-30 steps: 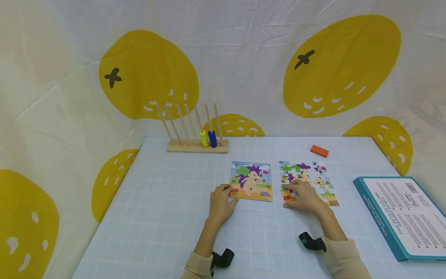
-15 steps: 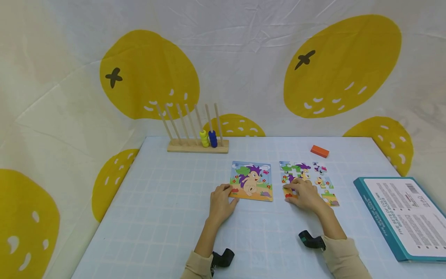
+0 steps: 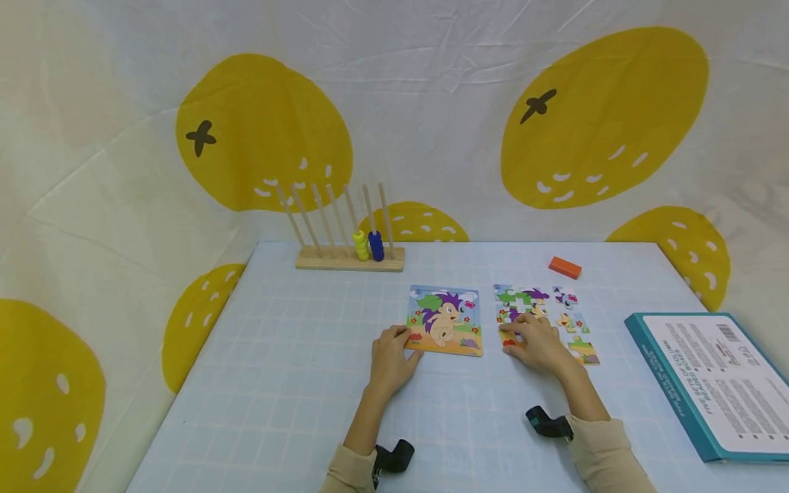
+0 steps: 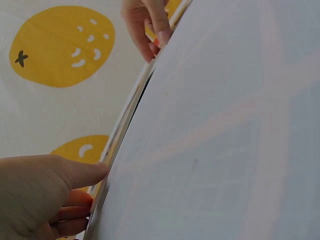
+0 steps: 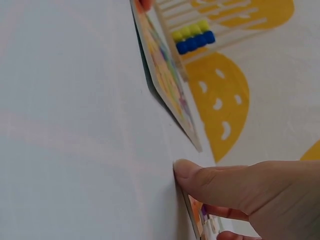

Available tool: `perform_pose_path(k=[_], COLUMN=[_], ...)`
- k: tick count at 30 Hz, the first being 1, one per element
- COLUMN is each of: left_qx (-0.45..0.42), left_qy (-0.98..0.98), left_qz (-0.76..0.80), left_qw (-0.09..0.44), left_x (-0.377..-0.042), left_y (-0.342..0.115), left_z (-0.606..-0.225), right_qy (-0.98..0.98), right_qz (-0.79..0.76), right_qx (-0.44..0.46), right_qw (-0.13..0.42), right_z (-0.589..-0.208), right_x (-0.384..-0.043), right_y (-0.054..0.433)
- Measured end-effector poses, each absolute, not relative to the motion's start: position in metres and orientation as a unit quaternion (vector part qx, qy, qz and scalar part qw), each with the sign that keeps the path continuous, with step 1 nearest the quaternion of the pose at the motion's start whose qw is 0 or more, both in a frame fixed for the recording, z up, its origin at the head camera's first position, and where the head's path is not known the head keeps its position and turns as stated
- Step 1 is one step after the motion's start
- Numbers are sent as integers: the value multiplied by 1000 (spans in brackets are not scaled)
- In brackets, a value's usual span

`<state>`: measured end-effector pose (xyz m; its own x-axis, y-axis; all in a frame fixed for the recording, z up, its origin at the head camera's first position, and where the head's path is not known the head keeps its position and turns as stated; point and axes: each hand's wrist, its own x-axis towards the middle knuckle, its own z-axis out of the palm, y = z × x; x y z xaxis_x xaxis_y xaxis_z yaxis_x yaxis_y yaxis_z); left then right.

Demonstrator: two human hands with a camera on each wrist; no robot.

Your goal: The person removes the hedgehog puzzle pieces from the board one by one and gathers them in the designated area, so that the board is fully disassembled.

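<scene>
A square picture board (image 3: 444, 320) with a purple-haired hedgehog lies flat on the table. My left hand (image 3: 391, 359) holds its near left corner, thumb at the front edge and fingers at the left side. To the right lie several jigsaw pieces (image 3: 567, 320) of the same picture, some joined and some apart. My right hand (image 3: 539, 346) is over them, its thumb and fingers pinching the near left jigsaw piece (image 3: 509, 340), orange with a red patch. That hand hides part of the middle pieces. In the right wrist view the thumb (image 5: 200, 177) presses the piece's near edge.
A wooden bead rack (image 3: 350, 259) with yellow beads (image 3: 361, 245) and blue beads (image 3: 376, 246) stands at the back. An orange block (image 3: 565, 267) lies behind the pieces. A teal and white box (image 3: 715, 383) occupies the right side of the table.
My right thumb has moved away from me, toward the fingers, and the near left piece has slid slightly up toward the piece behind it. The left hand and the board have not moved.
</scene>
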<state>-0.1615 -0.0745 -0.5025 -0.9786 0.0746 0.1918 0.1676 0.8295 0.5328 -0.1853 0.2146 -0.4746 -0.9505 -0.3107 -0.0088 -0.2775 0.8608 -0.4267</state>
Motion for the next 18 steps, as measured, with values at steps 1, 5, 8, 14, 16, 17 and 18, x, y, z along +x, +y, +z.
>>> perform_pose_path(k=[1, 5, 8, 14, 16, 17, 18], left_qx=[-63, -64, -64, -62, -62, -62, -62], left_qy=[-953, -954, -954, -954, -954, -954, -955], left_qz=[-284, -281, -280, -281, -280, -279, -279], left_qw=[82, 82, 82, 82, 84, 84, 84], left_x=[-162, -162, -161, -161, -161, -161, -162], left_y=[-74, -74, -74, -74, -74, -74, -74], left_z=[-503, -503, -503, -503, -502, -502, -502], right_qy=[964, 965, 965, 966, 966, 966, 966], right_qz=[-215, -212, -208, -204, -204, -204, -203], right_qx=[-152, -150, -150, -150, -151, -153, -152], right_qw=[39, 42, 46, 48, 46, 46, 46], right_z=[-475, -474, -474, -473, -473, -473, -473], right_x=[-185, -185, -185, -184, -185, -185, -185], right_y=[214, 214, 214, 214, 214, 214, 214])
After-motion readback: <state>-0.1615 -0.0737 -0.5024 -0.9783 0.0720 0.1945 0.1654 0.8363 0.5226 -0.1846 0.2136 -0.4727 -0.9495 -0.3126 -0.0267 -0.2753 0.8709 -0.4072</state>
